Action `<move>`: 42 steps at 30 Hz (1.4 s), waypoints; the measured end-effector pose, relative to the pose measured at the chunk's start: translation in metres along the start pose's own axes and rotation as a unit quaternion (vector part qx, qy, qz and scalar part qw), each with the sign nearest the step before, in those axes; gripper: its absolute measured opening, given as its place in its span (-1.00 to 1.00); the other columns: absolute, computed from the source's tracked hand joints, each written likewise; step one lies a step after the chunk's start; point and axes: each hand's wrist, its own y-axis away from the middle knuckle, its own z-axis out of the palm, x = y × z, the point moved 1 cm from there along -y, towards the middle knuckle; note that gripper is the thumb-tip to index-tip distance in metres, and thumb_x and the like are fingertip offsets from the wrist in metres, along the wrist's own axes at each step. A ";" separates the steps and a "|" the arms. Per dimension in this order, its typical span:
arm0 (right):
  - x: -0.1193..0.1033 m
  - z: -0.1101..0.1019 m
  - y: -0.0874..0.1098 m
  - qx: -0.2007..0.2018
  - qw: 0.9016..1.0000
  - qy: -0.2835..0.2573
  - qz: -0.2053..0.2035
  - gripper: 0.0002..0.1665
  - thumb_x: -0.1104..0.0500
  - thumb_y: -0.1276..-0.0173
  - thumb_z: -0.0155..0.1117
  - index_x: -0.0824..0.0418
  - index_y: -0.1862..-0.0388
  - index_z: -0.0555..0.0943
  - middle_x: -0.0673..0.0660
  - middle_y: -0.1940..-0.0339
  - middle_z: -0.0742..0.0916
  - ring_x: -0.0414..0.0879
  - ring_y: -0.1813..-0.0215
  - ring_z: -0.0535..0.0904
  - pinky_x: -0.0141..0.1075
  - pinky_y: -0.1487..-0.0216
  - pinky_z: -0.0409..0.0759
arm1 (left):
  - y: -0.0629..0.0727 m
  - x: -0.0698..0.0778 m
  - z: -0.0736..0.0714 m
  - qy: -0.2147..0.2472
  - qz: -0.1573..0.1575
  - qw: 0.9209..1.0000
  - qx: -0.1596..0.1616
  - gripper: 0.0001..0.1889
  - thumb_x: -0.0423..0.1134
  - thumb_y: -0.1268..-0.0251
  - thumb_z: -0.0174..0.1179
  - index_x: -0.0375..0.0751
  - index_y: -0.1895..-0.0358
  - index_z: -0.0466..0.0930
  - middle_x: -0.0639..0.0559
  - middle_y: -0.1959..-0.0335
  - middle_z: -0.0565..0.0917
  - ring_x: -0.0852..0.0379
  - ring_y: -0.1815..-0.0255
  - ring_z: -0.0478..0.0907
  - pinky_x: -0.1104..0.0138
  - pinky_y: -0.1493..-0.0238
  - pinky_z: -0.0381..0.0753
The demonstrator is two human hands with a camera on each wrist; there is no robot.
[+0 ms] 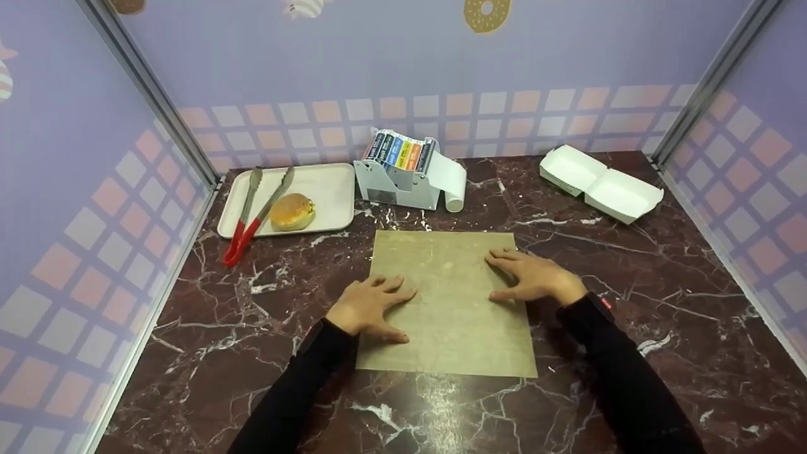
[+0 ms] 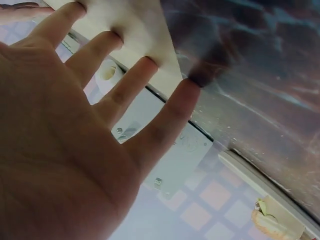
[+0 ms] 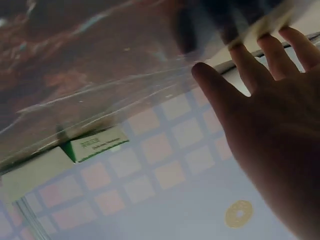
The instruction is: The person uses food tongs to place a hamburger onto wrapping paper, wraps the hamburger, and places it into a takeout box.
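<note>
A square sheet of tan wrapping paper lies flat on the dark marbled table in the head view. My left hand rests on its left side with the fingers spread. Across from it, my right hand touches the paper's right side, fingers also apart. In the left wrist view the fingertips of the left hand meet the paper close to its edge. The right wrist view has the right hand with extended fingers; its fingertips near the sheet are partly blurred.
At the back left, a burger and red-handled tongs lie on a white tray. A label dispenser with a white roll stands behind the paper. An opened white carton sits at the back right. Patterned walls enclose three sides.
</note>
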 end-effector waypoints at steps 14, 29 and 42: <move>0.019 0.000 -0.012 0.003 1.000 -0.026 0.006 0.14 -0.40 -0.35 0.30 0.01 -0.72 0.08 0.18 -0.75 0.11 0.35 -0.71 -0.10 0.46 -0.57 -0.01 | -0.001 -0.004 0.001 -0.006 0.024 1.000 0.013 0.04 0.45 -0.02 0.39 0.25 -0.61 0.24 0.06 -0.68 0.19 -0.17 -0.59 0.22 -0.17 -0.48 0.35; 0.022 0.001 -0.011 0.009 0.999 -0.030 0.012 0.15 -0.40 -0.34 0.30 -0.01 -0.72 0.07 0.17 -0.75 0.10 0.33 -0.72 -0.09 0.45 -0.58 -0.03 | -0.001 -0.001 0.001 -0.005 0.024 1.000 0.007 0.01 0.42 -0.05 0.39 0.25 -0.61 0.24 0.08 -0.69 0.16 -0.18 -0.59 0.22 -0.18 -0.50 0.32; 0.022 0.002 -0.008 0.007 0.999 -0.028 0.014 0.15 -0.42 -0.35 0.29 -0.01 -0.72 0.06 0.15 -0.75 0.08 0.36 -0.71 -0.12 0.54 -0.52 -0.07 | 0.000 0.000 0.001 0.009 0.020 1.000 0.004 0.00 0.40 -0.05 0.40 0.26 -0.60 0.25 0.09 -0.69 0.16 -0.15 -0.60 0.20 -0.20 -0.52 0.28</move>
